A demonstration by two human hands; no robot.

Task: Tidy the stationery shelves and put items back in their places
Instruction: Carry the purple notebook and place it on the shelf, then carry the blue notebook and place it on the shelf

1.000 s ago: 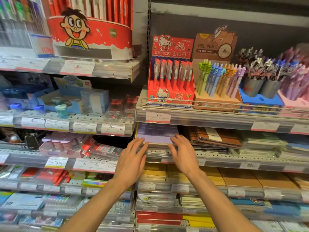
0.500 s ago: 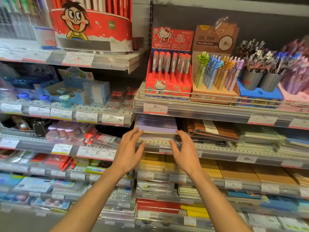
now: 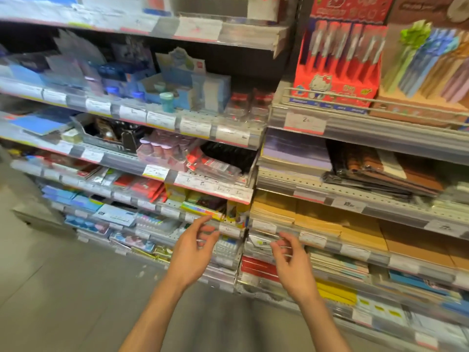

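The purple notebooks (image 3: 295,151) lie stacked on their shelf, well above the right hand (image 3: 291,260). Both hands hang before the lower shelves, fingers loosely curled, holding nothing; the left hand (image 3: 193,250) is near a price strip (image 3: 229,231).

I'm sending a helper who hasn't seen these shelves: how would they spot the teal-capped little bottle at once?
Start at the red Hello Kitty pen display on the right-hand bay's top shelf, then move left across the upright to the shelf of blue boxes. The teal-capped bottle stands at that shelf's front edge, just above the price tags. It is the only pale green thing among the blues.
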